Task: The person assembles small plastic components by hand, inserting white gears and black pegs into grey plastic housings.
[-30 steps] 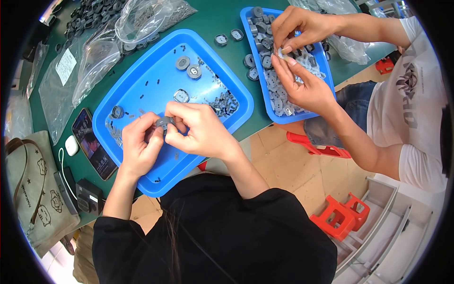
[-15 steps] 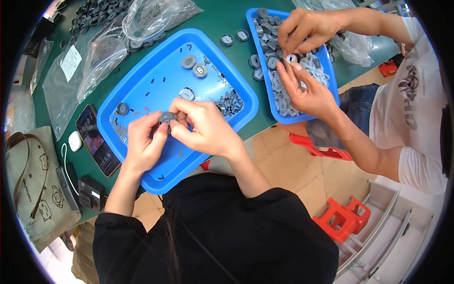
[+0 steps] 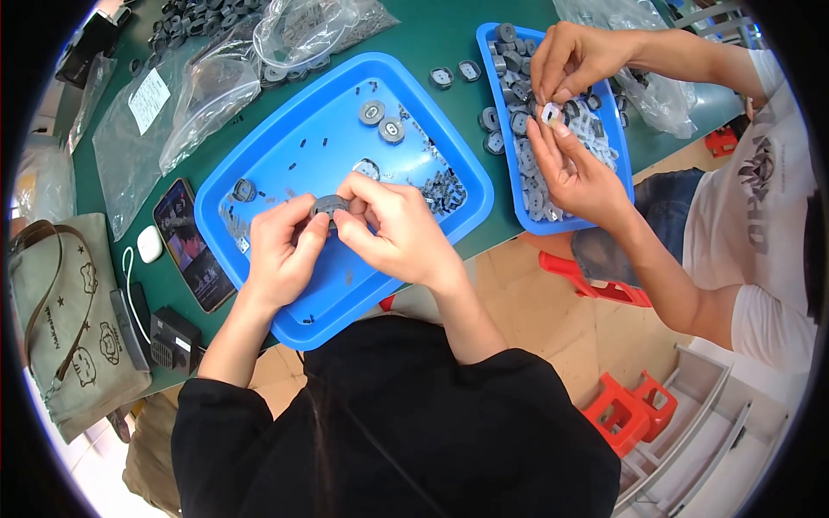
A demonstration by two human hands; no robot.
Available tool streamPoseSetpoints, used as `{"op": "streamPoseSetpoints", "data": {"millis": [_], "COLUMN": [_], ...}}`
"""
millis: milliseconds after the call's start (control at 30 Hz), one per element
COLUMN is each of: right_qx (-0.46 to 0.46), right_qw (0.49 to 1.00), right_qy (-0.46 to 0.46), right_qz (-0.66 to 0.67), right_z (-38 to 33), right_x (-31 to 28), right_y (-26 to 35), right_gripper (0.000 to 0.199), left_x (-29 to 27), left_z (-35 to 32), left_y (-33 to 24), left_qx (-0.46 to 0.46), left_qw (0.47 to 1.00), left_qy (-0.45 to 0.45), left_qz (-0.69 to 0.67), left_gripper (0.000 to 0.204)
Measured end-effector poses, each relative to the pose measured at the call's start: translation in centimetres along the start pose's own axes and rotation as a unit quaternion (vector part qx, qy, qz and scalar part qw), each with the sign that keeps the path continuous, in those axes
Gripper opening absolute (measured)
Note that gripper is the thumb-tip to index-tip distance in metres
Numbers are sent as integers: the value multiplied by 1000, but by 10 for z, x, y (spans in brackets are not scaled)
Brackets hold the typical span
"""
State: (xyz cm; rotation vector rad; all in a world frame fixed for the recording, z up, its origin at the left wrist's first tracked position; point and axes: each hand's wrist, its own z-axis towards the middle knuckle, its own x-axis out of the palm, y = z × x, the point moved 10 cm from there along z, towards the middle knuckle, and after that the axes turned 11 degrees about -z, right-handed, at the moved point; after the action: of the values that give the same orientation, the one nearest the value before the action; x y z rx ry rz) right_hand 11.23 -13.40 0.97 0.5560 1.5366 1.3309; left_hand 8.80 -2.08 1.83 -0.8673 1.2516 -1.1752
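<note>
Over a blue tray [image 3: 209, 211], a small round grey plastic part [image 3: 329, 205] is pinched between both my hands. My left hand [image 3: 285, 246] is closed on its left side, thumb in front. From the right, the fingertips of my right hand [image 3: 399, 229] grip the same part. Just beyond the right fingers lies another round part [image 3: 367, 167] with a pale inside. Farther back in the tray are two grey discs [image 3: 391, 129], and a dark round part [image 3: 244, 190] sits near the left wall. Tiny dark pieces [image 3: 445, 192] are heaped at the tray's right side.
At right, a co-worker's hands [image 3: 583, 164] hold a small white piece over a second blue tray [image 3: 566, 226] of grey and white parts. A phone [image 3: 192, 246], white case [image 3: 149, 244] and cloth bag [image 3: 73, 319] are at left. Plastic bags [image 3: 138, 160] lie behind.
The whole view has shifted, so the table and trays appear farther right. Both my hands keep hold of the grey part, with its face turned slightly. The co-worker's hands remain over their tray.
</note>
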Motion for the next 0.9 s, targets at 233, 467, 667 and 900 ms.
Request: {"op": "streamPoseSetpoints", "data": {"millis": [233,467,667,900], "right_qx": [-6,-45,-48,-42], "right_qw": [1000,998,998,999], "right_qy": [0,-23,-5,6], "right_qz": [11,22,49,34], "right_z": [0,-2,-3,-4], "right_x": [-1,-7,-4,-3], "right_y": [-1,9,9,11], "right_gripper": [10,14,17,14], "left_x": [0,5,9,10], "left_z": [1,0,-3,-3], "left_y": [-4,-9,0,-1], "left_qx": [13,16,2,-15], "left_qw": [999,1000,996,995], "left_qy": [6,22,60,82], "left_qz": [41,-3,-66,-45], "left_gripper": [12,11,12,18]}}
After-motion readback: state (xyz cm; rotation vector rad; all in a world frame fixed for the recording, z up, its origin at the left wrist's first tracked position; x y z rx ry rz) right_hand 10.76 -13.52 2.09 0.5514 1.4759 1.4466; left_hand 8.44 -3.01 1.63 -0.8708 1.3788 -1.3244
